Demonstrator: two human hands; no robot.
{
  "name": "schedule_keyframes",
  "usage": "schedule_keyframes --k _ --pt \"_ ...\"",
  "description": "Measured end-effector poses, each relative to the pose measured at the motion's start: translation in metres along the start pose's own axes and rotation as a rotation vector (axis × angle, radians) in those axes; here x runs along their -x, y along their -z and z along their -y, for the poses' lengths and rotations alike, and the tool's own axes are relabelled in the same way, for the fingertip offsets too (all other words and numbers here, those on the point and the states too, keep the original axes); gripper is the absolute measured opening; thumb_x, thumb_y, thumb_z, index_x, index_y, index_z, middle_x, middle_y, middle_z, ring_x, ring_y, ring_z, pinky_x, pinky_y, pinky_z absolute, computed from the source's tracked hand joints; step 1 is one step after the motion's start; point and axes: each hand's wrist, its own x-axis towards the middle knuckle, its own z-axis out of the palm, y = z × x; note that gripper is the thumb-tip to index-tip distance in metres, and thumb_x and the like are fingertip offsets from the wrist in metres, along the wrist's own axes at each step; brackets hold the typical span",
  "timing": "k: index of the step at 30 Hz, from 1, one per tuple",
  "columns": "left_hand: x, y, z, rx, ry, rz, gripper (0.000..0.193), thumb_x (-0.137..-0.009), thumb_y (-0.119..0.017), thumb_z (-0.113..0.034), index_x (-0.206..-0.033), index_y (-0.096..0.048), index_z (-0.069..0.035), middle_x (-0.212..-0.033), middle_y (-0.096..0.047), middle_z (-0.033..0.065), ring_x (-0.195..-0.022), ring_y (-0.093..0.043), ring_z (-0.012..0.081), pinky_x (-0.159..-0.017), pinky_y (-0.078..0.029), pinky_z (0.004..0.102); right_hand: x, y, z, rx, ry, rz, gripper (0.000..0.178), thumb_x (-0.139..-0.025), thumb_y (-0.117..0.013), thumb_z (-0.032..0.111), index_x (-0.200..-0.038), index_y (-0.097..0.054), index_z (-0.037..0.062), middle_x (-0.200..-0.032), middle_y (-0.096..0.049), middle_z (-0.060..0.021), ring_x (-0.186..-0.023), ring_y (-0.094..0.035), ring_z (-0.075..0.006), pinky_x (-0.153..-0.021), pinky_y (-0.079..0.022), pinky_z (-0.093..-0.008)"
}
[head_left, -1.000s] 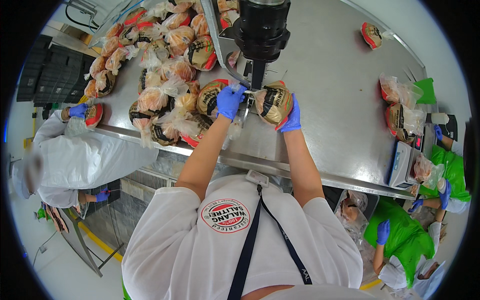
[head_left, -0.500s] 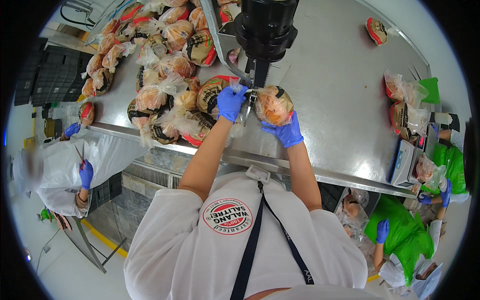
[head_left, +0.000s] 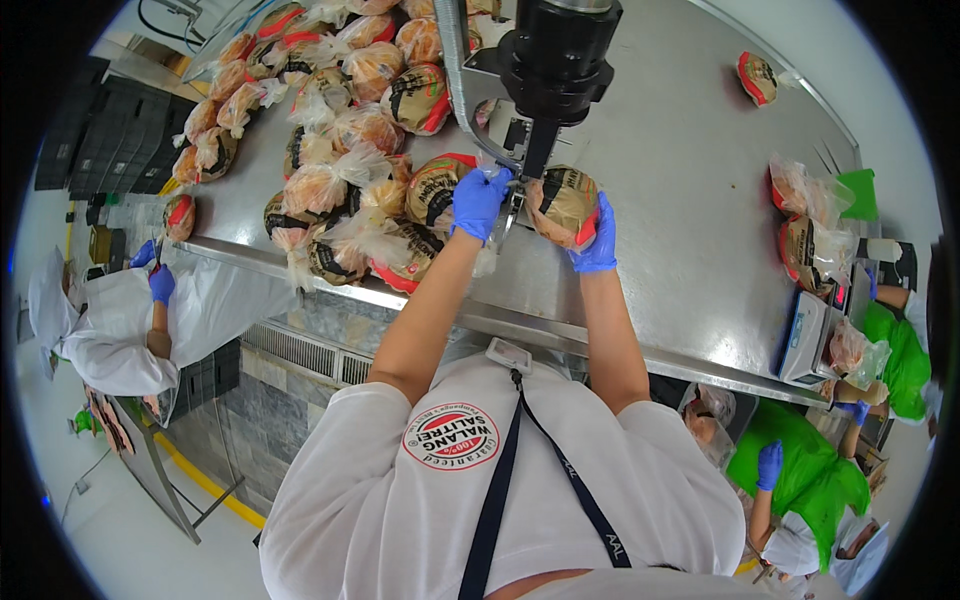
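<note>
Just below the black head of a bag-clipping machine (head_left: 556, 60) is a round bagged ham (head_left: 566, 208), in a tan, black and red printed wrapper. My right hand (head_left: 599, 240) cups its right side, thumb underneath and fingers along the edge. On the other side of the machine's metal lever (head_left: 513, 205), my left hand (head_left: 481, 204) is closed on gathered clear plastic, seemingly the neck of the bag; its fingertips are partly hidden. Loose clear film (head_left: 486, 262) hangs below that hand. Another bagged ham (head_left: 436, 195) lies against the left hand's outer side.
Several bagged hams (head_left: 372, 70) are heaped on the steel table (head_left: 690, 200) at left. At right stand a scale (head_left: 808, 335), a few bagged hams (head_left: 797, 250) and a green piece (head_left: 858, 194). One co-worker (head_left: 125, 310) is at left; others in green aprons (head_left: 800, 465) are at right.
The ham has turned so its printed side shows instead of the clear orange side. My right hand has moved up around its right side. The left co-worker's hands have come closer together.
</note>
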Motion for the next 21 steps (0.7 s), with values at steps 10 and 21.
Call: schedule_keyframes --k 10,21 --pt "0.042 -0.006 -0.031 0.244 -0.003 -0.111 0.017 -0.087 -0.059 -0.021 -0.089 -0.063 -0.005 -0.071 -0.057 -0.0022 -0.061 -0.049 0.0050 -0.056 -0.040 0.0214 0.001 -0.061 -0.011 0.492 0.138 0.028 0.035 -0.091 -0.036 0.024 -0.108 -0.053 -0.0011 -0.104 -0.059 -0.0160 -0.094 -0.058 -0.0263 -0.081 -0.050 -0.0413" --pt "0.026 -0.005 -0.023 0.576 0.165 -0.011 0.019 -0.090 -0.055 -0.019 -0.091 -0.064 -0.002 -0.078 -0.063 0.0015 -0.065 -0.056 0.0082 -0.061 -0.045 0.0210 -0.032 0.033 0.002 0.033 -0.109 0.057 0.032 -0.089 -0.042 0.024 -0.102 -0.060 0.0014 -0.094 -0.065 -0.0127 -0.084 -0.062 -0.0244 -0.079 -0.051 -0.0396"
